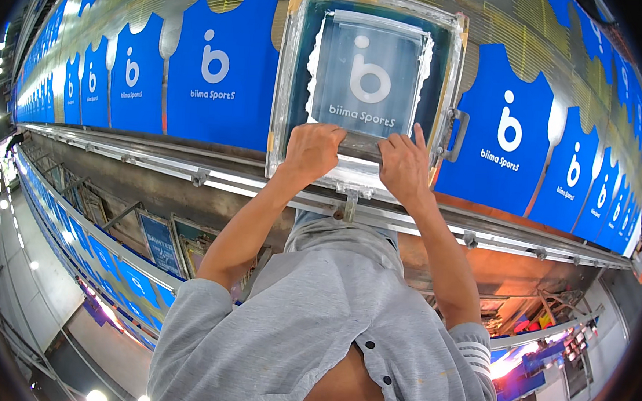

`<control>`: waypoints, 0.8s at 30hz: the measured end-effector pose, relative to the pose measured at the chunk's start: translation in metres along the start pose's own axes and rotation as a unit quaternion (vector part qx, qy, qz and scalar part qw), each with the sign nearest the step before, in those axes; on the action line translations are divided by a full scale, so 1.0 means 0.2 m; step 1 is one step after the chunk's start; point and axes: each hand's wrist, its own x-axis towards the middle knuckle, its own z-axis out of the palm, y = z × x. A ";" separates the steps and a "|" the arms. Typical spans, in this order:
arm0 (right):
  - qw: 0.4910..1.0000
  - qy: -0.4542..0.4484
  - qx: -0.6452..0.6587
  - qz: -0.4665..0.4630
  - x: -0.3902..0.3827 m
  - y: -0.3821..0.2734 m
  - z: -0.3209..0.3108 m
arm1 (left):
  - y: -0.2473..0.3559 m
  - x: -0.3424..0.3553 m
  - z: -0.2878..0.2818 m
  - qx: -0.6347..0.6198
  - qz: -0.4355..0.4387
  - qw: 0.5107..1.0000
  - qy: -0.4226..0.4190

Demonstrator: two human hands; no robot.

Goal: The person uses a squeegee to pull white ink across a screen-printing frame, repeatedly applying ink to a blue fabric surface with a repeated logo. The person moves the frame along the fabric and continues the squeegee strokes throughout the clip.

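A screen-printing frame [287,73] lies in front of me on the long table, its mesh bearing a pale round logo with lettering. Across the near part of the mesh runs a squeegee [362,145], held at both ends. My left hand [314,151] is closed over its left end, knuckles up. At the right end my right hand [404,163] grips it too, with one finger stretched forward along the side. White ink [426,60] edges the printed area on both sides, and more is smeared nearer me. The cloth beneath the frame is hidden.
Blue sleeveless shirt panels [223,55] with white logos line the table to the left, and more panels [464,161] continue to the right. A metal handle [453,135] juts from the frame's right side. A metal rail [244,188] follows the table's near edge.
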 end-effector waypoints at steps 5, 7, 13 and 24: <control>0.996 -0.077 0.026 0.040 -0.02 -0.03 -0.08 | 0.08 0.02 -0.08 0.125 0.016 0.990 -0.060; 0.985 -0.076 0.137 0.068 0.01 0.01 -0.15 | 0.11 0.04 -0.06 0.138 0.032 0.989 -0.049; 0.907 0.270 0.043 0.321 0.02 0.57 -0.01 | 0.11 -0.08 0.11 0.024 0.015 0.999 -0.033; 0.839 0.193 0.247 0.445 0.06 0.58 -0.09 | -0.03 0.94 -0.31 0.099 0.014 0.992 -0.080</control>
